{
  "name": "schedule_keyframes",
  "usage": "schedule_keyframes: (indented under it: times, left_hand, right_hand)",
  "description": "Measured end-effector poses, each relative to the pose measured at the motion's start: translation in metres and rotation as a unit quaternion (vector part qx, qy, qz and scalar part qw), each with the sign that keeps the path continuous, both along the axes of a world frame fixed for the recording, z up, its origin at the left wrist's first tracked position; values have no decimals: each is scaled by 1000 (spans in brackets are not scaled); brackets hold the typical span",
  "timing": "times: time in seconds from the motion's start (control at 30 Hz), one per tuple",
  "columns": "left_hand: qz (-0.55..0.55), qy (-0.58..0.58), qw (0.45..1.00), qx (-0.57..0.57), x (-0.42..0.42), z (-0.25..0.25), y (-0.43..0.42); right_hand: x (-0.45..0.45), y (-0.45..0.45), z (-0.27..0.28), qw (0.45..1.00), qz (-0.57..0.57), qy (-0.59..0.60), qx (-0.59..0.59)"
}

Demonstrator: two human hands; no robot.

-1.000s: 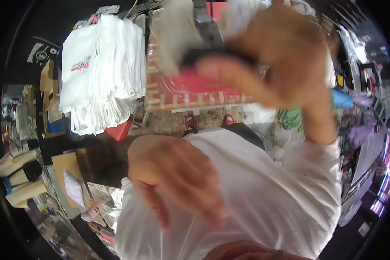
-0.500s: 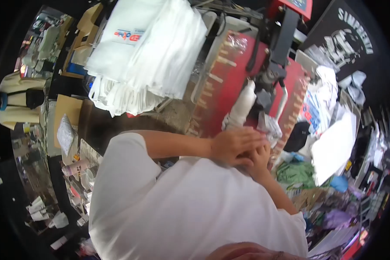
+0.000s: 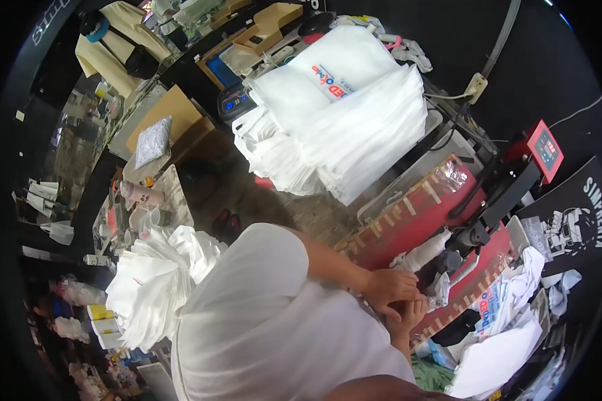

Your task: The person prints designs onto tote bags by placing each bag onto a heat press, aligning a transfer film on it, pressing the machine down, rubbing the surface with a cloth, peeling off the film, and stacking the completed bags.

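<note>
My left hand [image 3: 390, 289] lies across my right hand [image 3: 406, 319] at the front edge of a red heat press [image 3: 408, 227]. The left fingers are stretched out, and the right fingers, partly covered, also look extended. No object shows in either hand. Just beyond the fingertips are a handle wrapped in white cloth [image 3: 425, 251] and a silvery wrapped handle end [image 3: 439, 291]. A thick stack of white printed bags [image 3: 328, 87] lies left of the press. Another pile of white bags [image 3: 155, 284] is at my left side.
The press's red control box [image 3: 545, 152] stands at the right. Loose printed white bags [image 3: 498, 334] and green cloth [image 3: 433, 374] lie beyond the press's right side. At the left are a cardboard box [image 3: 170, 123], a pink bottle [image 3: 142, 194] and cups. A cable hangs on the wall.
My hands were apart and moving, then came together by the press handles and remain there. The view has turned left, bringing the second bag pile into sight.
</note>
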State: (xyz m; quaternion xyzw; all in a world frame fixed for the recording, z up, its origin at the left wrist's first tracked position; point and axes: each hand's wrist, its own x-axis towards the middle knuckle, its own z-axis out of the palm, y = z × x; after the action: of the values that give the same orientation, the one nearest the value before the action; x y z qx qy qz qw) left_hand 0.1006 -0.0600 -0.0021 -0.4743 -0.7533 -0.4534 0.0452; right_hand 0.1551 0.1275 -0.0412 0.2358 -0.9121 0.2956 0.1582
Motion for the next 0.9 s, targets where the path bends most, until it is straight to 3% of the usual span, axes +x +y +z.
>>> schedule_keyframes:
  times: [0.53,0.9]
  left_hand:
    - [30,17,999,-3,5,-5,1]
    - [41,-7,999,-4,10,0,-2]
  right_hand:
    - [0,-13,18,998,2,11,-69]
    - [2,-16,21,998,-9,31,-55]
